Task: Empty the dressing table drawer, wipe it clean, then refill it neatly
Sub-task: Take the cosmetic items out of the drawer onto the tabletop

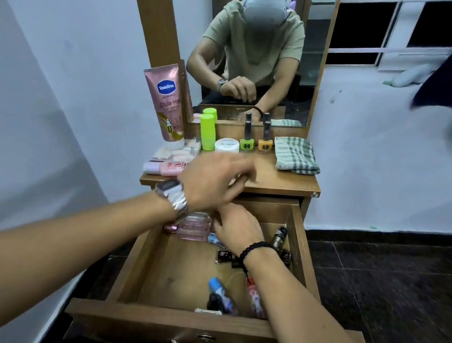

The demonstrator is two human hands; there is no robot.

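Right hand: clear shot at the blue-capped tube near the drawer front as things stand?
Probably yes. The blue-capped tube lies uncovered on the drawer floor, left of the right forearm. The right hand is at the back by the pink jar; pulling back should reach it, nothing above it.

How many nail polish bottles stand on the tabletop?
2: a green bottle and an orange bottle, side by side before the mirror, left of the cloth. Mirror reflections not counted.

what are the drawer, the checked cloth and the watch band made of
Drawer: wood or wood veneer, brown with visible grain, low sheen. Checked cloth: soft woven fabric, likely cotton; it lies folded with limp, rounded edges. Watch band on the left wrist: looks like polished metal, with silvery links catching the light.
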